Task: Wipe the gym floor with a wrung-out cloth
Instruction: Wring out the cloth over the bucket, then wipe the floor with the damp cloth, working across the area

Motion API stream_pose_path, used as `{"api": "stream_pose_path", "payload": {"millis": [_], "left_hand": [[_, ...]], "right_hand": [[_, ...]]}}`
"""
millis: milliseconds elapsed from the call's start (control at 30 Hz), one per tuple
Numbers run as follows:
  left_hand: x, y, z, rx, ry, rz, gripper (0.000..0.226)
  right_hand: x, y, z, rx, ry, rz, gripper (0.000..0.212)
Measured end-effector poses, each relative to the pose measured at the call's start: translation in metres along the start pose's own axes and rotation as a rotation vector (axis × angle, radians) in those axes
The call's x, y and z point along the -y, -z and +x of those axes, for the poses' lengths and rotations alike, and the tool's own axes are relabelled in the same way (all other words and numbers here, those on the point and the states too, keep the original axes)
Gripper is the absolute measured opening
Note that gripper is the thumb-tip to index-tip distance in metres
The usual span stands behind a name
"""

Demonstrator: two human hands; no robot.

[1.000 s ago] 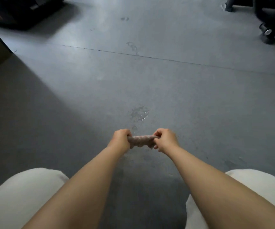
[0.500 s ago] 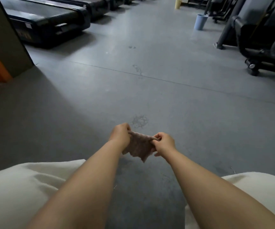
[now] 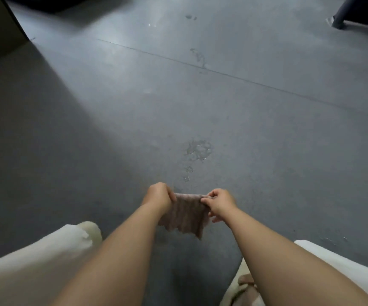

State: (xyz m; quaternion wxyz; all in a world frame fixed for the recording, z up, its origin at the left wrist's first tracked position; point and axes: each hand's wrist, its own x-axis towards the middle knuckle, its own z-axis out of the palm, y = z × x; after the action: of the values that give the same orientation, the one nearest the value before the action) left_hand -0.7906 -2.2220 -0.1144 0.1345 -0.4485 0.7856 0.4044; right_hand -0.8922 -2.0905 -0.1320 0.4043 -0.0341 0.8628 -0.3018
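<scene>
Head view: both hands, left (image 3: 159, 196) and right (image 3: 220, 203), pinch a crumpled pinkish cloth (image 3: 184, 215) hanging unfolded.

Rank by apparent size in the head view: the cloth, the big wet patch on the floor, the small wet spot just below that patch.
1. Cloth, held spread between the left hand and right hand; it is nearer the camera, which inflates it.
2. Big wet patch.
3. Small wet spot.

The brownish cloth (image 3: 185, 215) hangs open above the grey gym floor (image 3: 245, 120), held by its top corners. A small wet puddle (image 3: 198, 150) lies just beyond it.
</scene>
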Motion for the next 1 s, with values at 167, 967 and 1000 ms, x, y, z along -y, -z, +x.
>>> {"api": "stream_pose_path", "payload": {"millis": [167,967,1000], "left_hand": [[-0.025,0.001,0.072,-0.008,-0.179,0.126,0.035],[0.005,-0.012,0.203,0.281,-0.044,0.714,0.129],[0.005,-0.013,0.204,0.277,-0.049,0.714,0.129]], "right_hand": [[0.029,0.008,0.076,-0.058,-0.024,0.102,0.01],[0.032,-0.04,0.219,-0.313,0.041,-0.7,0.062],[0.036,-0.032,0.229,-0.337,0.01,-0.674,0.061]]}}
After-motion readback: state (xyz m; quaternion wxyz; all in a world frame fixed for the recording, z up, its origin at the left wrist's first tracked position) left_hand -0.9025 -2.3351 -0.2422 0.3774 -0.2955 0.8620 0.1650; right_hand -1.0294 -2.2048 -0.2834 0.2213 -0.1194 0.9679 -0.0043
